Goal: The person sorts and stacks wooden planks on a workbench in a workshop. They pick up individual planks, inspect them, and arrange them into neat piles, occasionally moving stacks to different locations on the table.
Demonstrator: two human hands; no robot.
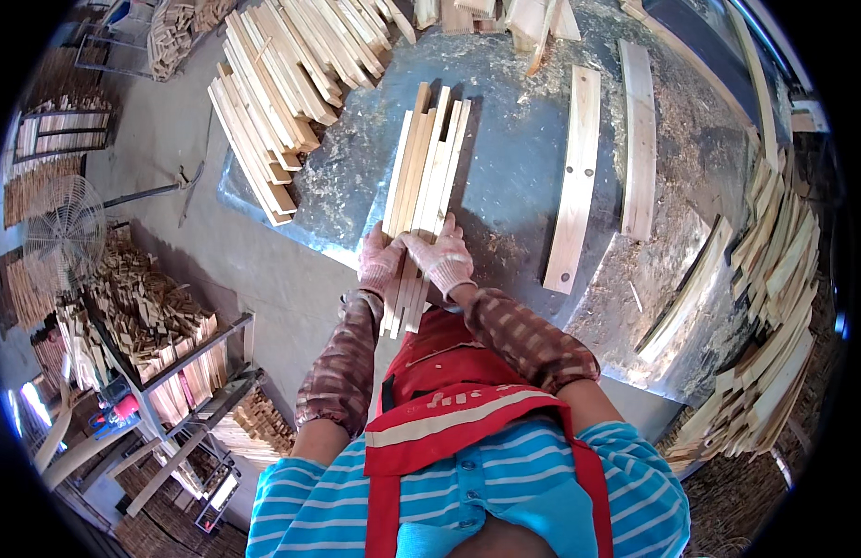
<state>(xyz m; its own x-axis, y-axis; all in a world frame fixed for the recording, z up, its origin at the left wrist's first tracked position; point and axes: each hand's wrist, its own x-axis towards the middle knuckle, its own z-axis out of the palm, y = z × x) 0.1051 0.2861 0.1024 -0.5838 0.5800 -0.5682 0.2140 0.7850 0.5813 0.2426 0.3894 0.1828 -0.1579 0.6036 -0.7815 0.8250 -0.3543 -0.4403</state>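
A bundle of narrow wooden strips (419, 167) points away from me over the table's near edge, its near ends sticking out past the edge toward my red apron. The strips lie side by side with uneven ends. My left hand (379, 260), in a pale stained work glove, grips the bundle's left side. On the right side my right hand (441, 256), gloved alike, closes round the strips with its thumb across the top, close to the left hand. The undersides of the strips and some fingertips are hidden.
The metal-topped table (505, 172) carries sawdust. Stacked wooden strips (281, 88) lie at its far left. Two long boards (574, 177) rest to the right, a narrow strip (686, 288) nearer me. A wood pile (774, 279) stands far right; a fan (66, 228) stands left.
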